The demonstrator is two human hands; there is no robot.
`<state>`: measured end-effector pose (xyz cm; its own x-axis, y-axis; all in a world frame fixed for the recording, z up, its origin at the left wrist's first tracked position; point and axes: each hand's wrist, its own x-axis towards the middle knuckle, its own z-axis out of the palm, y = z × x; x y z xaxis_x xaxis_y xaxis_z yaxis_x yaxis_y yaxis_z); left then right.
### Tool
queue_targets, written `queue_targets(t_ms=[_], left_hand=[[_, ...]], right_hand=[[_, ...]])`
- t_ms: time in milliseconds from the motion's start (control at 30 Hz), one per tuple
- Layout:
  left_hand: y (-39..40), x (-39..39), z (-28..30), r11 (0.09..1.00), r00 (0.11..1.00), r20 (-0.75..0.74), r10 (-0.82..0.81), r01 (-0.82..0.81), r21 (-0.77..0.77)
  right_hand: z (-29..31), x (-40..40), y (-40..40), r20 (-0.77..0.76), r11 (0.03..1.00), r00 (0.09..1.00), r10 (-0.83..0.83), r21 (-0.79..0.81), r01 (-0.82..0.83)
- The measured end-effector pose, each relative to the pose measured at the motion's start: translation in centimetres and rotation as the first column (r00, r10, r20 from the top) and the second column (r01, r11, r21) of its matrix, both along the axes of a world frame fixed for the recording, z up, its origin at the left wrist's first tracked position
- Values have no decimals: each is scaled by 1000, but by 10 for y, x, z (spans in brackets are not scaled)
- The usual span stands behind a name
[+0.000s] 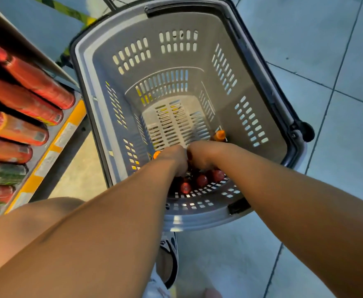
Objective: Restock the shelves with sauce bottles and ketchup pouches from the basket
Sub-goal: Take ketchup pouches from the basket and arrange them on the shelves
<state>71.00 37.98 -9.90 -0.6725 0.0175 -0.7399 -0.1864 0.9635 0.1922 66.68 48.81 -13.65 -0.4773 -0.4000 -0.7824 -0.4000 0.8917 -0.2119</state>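
Sauce bottles (202,180) with red caps stand at the near end of the grey basket (262,117), directly under my hands. My left hand (175,160) and right hand (199,154) touch each other, fingers curled down among the bottles; whether either grips one I cannot tell. Orange-capped bottles (219,134) stand just beside my right hand.

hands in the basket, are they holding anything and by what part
Cannot be told: both the left hand and right hand curl down among the red-capped bottles in the basket, fingers hidden.
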Motion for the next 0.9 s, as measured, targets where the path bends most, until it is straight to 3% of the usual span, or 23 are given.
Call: queue_targets(t_ms=[367,500,633,767,900], left_hand=[[-12,-8,-14,996,996,-39,75,-73,58],[-18,-8,7,980,985,-68,161,-152,125],[-25,-6,39,953,957,-139,253,-222,206],[-31,0,83,911,915,-180,362,-306,275],[-52,13,144,828,829,-243,503,-382,411]], right_hand=[[3,-4,-3,76,997,994,73,-11,-72],[25,-6,-3,28,995,999,-24,-101,26],[43,-1,-1,-137,970,972,-193,-178,167],[80,-3,-5,-182,877,885,-428,-322,357],[144,6,-9,-396,817,751,-529,-478,324]])
